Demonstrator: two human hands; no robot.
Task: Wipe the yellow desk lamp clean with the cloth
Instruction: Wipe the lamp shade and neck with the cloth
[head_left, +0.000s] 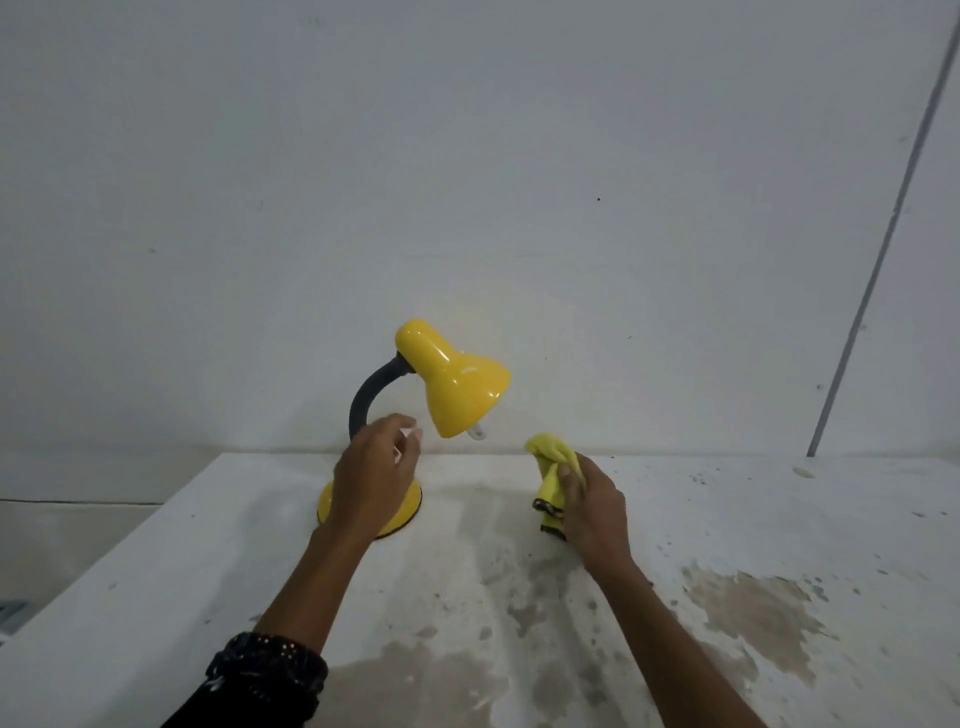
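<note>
The yellow desk lamp (452, 382) stands near the back of a white table (727, 519), with a black bendable neck (366, 397) and a round yellow base (324, 506). Its shade tilts down to the right and a white bulb tip shows below it. My left hand (374, 478) hovers in front of the neck and above the base, fingers loosely curled, holding nothing; it hides most of the base. My right hand (592, 512) is right of the lamp, gripping a bunched yellow cloth (553, 470) with a dark edge, apart from the shade.
A plain white wall (467, 182) rises right behind the table. A thin grey conduit (883, 249) runs diagonally down the wall at the right. The tabletop has grey stains and specks (753, 618). The table's left edge drops off beside my left forearm.
</note>
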